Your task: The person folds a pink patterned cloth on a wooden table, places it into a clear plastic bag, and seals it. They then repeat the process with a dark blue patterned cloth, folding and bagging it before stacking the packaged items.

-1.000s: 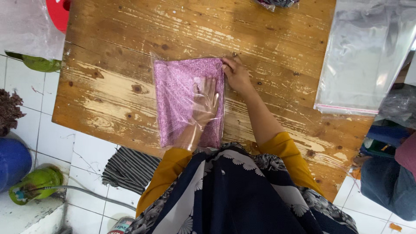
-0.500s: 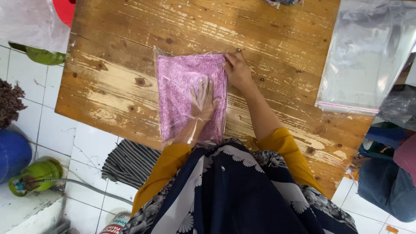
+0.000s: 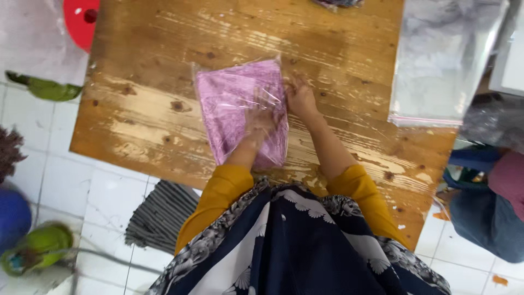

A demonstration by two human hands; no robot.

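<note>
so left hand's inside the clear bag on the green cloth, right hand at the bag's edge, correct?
Not quite: the cloth is pink, not green, as the head view shows. The left hand is inside the clear bag, and the right hand is at its edge.

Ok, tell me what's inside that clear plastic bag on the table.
A folded pink patterned cloth fills the clear plastic bag, and the left hand is slid in over it. Anything beneath the cloth is covered.

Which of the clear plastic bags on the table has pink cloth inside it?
The clear bag under both hands at the table's middle holds folded pink cloth. The stack of clear bags at the right edge holds no pink cloth.
</note>
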